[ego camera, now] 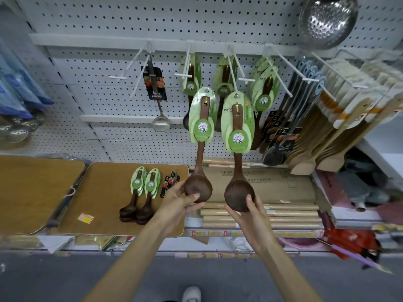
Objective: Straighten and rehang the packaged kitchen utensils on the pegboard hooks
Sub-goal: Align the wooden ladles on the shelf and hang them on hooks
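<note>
Wooden ladles, carded, two. Left ladle (199, 153) upright before pegboard (109, 22), bowl at 6 o'clock gripped by left hand (181, 199), thumb across; right ladle (238, 164) likewise in right hand (247, 212). Probably light, stiff, smooth; cards flimsy. Best held at bowl, hang-hole at 12 o'clock.

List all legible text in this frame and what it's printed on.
"原本": round green label on the left-held ladle card.
"原本": same label on the right-held ladle card.
"HONG", with the rest blurred: foot of the black card on the hanging metal ladle.
Print on the cardboard box: blurred, unreadable.
Shelf-edge price tags and the yellow sticker: too small to read.
</note>
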### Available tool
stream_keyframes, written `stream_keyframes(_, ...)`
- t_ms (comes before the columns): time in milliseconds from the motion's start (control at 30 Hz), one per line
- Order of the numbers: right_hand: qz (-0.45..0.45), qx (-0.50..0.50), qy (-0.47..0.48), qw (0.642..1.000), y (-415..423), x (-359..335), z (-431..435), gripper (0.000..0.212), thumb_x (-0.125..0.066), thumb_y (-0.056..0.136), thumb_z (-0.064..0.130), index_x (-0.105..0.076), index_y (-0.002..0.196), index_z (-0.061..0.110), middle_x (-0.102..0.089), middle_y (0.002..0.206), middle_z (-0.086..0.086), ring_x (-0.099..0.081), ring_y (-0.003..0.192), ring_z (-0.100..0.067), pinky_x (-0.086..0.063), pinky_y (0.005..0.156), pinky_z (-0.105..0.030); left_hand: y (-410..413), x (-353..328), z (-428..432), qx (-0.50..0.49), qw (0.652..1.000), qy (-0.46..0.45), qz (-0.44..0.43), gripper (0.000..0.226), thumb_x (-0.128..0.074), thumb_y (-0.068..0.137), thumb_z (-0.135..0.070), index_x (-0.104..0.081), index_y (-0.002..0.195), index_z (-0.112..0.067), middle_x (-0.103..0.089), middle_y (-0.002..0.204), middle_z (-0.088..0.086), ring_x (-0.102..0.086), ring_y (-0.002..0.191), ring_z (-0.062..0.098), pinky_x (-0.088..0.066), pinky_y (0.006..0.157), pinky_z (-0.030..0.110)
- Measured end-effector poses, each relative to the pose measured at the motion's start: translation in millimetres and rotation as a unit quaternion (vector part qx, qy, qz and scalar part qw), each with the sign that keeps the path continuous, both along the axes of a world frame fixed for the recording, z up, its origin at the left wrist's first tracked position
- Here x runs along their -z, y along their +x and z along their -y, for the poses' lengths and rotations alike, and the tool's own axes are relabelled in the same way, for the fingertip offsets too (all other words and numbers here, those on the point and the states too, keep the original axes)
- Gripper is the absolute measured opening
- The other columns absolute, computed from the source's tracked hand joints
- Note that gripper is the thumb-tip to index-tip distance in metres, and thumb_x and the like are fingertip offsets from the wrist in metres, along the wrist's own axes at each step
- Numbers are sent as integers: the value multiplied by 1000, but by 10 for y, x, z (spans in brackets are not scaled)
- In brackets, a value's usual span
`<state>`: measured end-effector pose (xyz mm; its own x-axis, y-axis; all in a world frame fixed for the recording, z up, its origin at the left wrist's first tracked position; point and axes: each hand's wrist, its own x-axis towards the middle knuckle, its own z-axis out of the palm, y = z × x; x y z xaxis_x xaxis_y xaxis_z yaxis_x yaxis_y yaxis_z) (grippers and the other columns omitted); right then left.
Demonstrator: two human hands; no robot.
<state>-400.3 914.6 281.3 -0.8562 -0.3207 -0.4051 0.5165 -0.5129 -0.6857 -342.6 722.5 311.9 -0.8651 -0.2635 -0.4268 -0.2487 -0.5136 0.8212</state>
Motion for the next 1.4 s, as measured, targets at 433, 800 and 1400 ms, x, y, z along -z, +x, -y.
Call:
stream_keyframes(433, 19, 28, -54, 998, -110, -56, 191, 38, -39, 103, 22, -46, 136, 7, -63, 126, -14, -62, 114, -25, -52, 90, -42, -119, -37, 84, 17, 1000, 8, -18, 47, -58, 84, 14, -50, 126, -5, -61, 124, 14, -64, 105, 25, -59, 72, 32)
stream_keyframes(800, 38, 55, -72, 995, -888, -275, 691, 40, -42, 102, 18, -38, 141, 10, -60, 121, -16, -62, 103, -30, -55, 80, -44, -91, 31, 358, 0, 1000, -7, -14, 47, -58, 84, 13, -50, 127, -4, -62, 122, 14, -68, 98, 22, -59, 78, 36)
stream_keyframes(1400, 117, 56, -53, 990, -1694, 99, 1224, 38, -41, 102, 14, -40, 137, 0, -52, 135, -18, -48, 128, -34, -44, 104, -48, 77, 274, 514, -18, 999, -8, 34, 43, -60, 82, 13, -58, 112, -18, -66, 111, 7, -70, 93, 20, -59, 73, 33)
